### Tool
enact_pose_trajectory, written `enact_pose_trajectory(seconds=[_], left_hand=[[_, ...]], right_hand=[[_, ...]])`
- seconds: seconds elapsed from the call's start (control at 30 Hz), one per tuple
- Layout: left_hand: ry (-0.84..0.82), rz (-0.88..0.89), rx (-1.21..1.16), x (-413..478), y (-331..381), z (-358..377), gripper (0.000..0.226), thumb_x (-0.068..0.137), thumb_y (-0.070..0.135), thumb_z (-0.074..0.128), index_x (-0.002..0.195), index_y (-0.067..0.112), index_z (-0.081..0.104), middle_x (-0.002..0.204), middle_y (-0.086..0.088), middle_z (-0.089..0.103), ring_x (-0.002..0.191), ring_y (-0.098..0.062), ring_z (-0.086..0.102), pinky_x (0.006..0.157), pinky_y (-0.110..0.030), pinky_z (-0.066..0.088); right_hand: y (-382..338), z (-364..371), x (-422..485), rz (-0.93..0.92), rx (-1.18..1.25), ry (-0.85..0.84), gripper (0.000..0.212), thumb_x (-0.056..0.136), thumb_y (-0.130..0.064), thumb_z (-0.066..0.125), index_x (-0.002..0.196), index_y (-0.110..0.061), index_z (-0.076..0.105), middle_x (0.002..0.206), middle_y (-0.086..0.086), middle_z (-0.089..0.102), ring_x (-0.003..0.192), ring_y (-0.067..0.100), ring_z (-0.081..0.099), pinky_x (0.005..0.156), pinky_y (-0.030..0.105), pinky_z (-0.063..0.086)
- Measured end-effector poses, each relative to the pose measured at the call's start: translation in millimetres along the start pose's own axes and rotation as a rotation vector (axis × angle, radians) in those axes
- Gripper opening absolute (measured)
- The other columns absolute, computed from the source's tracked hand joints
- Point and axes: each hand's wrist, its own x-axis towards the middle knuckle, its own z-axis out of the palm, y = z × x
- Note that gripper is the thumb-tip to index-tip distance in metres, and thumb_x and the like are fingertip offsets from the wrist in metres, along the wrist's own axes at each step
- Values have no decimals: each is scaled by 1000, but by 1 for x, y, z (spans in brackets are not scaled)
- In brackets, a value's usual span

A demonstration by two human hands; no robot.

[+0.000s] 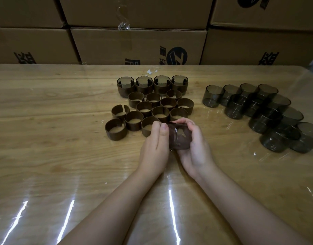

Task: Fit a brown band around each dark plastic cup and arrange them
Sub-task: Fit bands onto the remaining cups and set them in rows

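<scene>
Left hand and right hand both curl their fingers round one dark cup, held on its side just above the surface at the near edge of the loose brown bands. Four banded cups stand in a row behind the bands. Bare cups cluster well apart at right, with cardboard boxes behind.

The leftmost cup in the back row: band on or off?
On: a brown band wraps the cup below its rim.
</scene>
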Motion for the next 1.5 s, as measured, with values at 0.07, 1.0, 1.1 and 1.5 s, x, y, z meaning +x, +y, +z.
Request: enact_pose_trajectory(seconds=[0.07, 1.0, 1.1, 1.5], left_hand=[[22, 23, -15, 1, -2, 0, 28, 96, 46, 23, 80, 29, 39, 75, 34, 53, 66, 5, 51, 56, -16, 37], [-44, -174, -478, 7, -2, -7, 32, 100, 42, 37, 86, 21, 57, 71, 1, 56, 51, -2, 51, 44, -11, 39], [5, -253, -526, 8, -4, -8, 33, 103, 40, 34, 92, 22, 59, 64, 6, 62, 45, -1, 54, 38, -13, 38], [-29, -58, -330, 4, -3, -1, 39, 100, 45, 31, 88, 12, 48, 57, -1, 49, 44, -14, 46, 42, -26, 37]], right_hand=[[2, -2, 2, 44, 77, 8, 28, 99, -24, 42, 91, -18, 68, 100, 11, 69, 86, 21, 71, 65, 30, 56], [1, -7, -3, -366, -674, -239, 36, 83, -54, 47, 117, -43, 46, 109, -21, 56, 100, -6, 58, 78, 12, 49], [4, -8, 0, -327, -748, -259, 47, 78, -68, 49, 120, -50, 39, 103, -38, 56, 99, -4, 61, 75, 18, 52], [1, -12, 10, -25, -441, -158, 76, 89, -72, 19, 92, -11, 65, 55, -5, 63, 39, 1, 50, 33, 13, 30]])
